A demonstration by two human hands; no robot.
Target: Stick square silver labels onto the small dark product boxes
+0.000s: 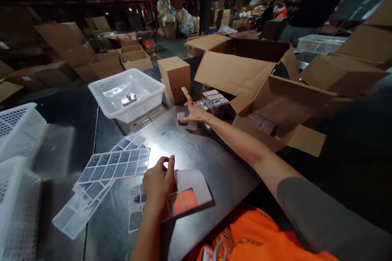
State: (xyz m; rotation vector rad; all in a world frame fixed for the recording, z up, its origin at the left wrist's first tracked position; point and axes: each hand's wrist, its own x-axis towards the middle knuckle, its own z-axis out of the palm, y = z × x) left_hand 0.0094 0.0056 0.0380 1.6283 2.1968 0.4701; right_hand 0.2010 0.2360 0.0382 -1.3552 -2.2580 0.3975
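Note:
My right hand [196, 112] reaches across the metal table, its fingers spread apart. Beside its thumb is a small box [181, 118] with a pale top; I cannot tell whether they touch. Just beyond the hand sit several small boxes with labels on their tops [215, 98]. My left hand [159, 179] is closed in a pinch above a label sheet [188, 200] with a bare white backing part. Whatever its fingertips hold, if anything, I cannot make out. More label sheets [118, 164] lie overlapping to its left.
A white plastic basket [131, 110] holding clear bags and small items stands at the back of the table. Next to it are stacked brown cartons [176, 77]. A large open carton [263, 89] is at the right. White baskets [18, 130] stand at the left edge.

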